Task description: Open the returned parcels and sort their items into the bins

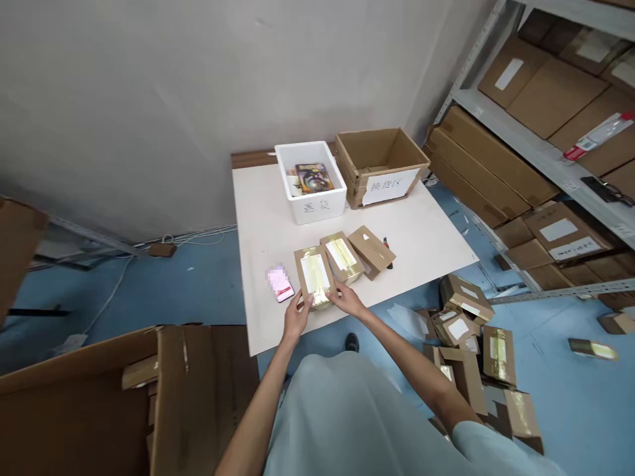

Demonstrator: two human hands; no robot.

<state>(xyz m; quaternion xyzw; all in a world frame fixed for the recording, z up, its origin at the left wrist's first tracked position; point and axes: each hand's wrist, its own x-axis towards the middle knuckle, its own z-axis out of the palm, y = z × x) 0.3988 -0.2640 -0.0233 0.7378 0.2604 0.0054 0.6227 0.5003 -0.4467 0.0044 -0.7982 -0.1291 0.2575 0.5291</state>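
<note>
Near the front edge of the white table (258, 264), a small cardboard box (314, 272) with shiny tape and a white label is gripped between both hands. My left hand (297, 317) holds its lower left corner, and my right hand (348, 299) has its fingers on the lower right corner. Right beside it lies a second taped box (342, 256). Further right is a third cardboard box (372, 251), with a dark tool (387, 246) partly hidden behind it. A phone (281, 283) with a lit screen lies left of the held box.
A white bin (320, 208) with a colourful package and an open carton (389, 188) stand at the table's back. Shelving (526, 142) with boxes rises at right. Small boxes (466, 297) are piled on the floor at right. A large open carton (186, 396) is at lower left.
</note>
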